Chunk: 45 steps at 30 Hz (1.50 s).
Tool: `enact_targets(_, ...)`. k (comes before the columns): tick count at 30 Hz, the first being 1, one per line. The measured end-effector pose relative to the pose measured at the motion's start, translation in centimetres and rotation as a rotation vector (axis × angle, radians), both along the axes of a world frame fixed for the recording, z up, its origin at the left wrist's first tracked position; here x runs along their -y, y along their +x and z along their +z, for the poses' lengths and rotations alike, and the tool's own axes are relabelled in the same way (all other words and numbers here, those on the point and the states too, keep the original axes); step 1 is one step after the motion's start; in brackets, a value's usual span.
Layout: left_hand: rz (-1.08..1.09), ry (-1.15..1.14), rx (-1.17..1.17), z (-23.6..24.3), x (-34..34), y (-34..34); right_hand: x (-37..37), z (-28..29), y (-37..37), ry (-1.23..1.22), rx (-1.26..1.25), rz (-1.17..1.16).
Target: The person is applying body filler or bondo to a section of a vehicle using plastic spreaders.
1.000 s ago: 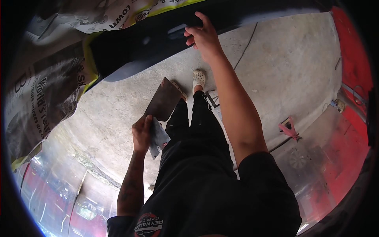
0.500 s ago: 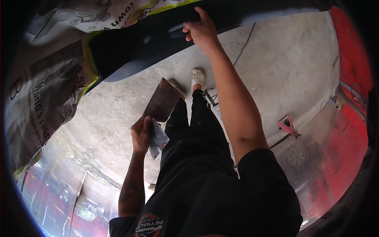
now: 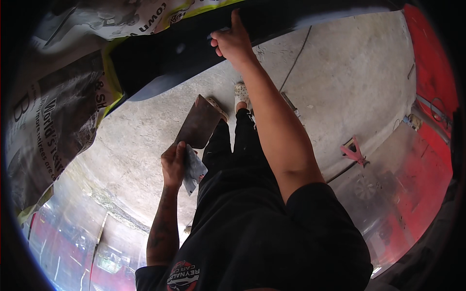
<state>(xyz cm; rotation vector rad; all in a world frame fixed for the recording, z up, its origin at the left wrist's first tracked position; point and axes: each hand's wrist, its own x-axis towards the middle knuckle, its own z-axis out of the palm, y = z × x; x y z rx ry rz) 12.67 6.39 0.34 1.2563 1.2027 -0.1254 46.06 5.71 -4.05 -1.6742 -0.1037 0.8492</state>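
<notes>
My left hand (image 3: 173, 162) is closed on a dark brown rectangular sheet (image 3: 198, 123), which looks like sandpaper. A smaller grey sheet (image 3: 194, 170) with pale patches is pinched under the thumb of that hand. Up at the long glossy black panel (image 3: 160, 60), my right hand (image 3: 235, 43) lies against the surface. Its index finger is stretched out and the other fingers are partly bent, with nothing visible in them. A pale smudge on the panel is mostly covered by these fingers.
Printed newspaper (image 3: 63, 116) edged with yellow tape (image 3: 110, 72) masks the surfaces around the panel. A dark cable (image 3: 297, 60) runs over the concrete floor (image 3: 354, 72). At the right stand a pink stand (image 3: 356, 153) and a red surface (image 3: 432, 53); clear sheeting (image 3: 63, 242) hangs lower left.
My right hand has slid a little to the left along the black panel, over the pale smudge. My left hand and its sheets have stayed nearly still.
</notes>
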Motion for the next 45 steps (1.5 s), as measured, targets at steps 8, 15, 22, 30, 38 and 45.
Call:
enact_targets(8,0.001,-0.02,0.004,0.3,0.0,0.3,-0.1,0.1,-0.7,0.021,-0.041,0.009)
enact_targets(15,-0.02,-0.007,-0.001,0.2,-0.3,0.2,0.2,-0.1,-0.6,0.018,-0.061,0.037)
enact_targets(22,-0.044,0.019,-0.004,0.3,-0.3,0.5,0.4,-0.9,1.2,0.135,-0.09,-0.113)
enact_targets(30,-0.049,0.019,-0.026,0.7,-0.4,0.5,-0.2,-0.1,-0.2,0.093,-0.096,-0.105)
enact_targets(38,-0.05,0.046,0.004,0.6,-0.3,0.9,-0.2,-1.0,-1.2,0.014,0.006,0.004)
enact_targets(45,-0.005,-0.036,0.043,2.0,0.0,3.4,6.5,1.0,-3.6,0.062,0.215,-0.001)
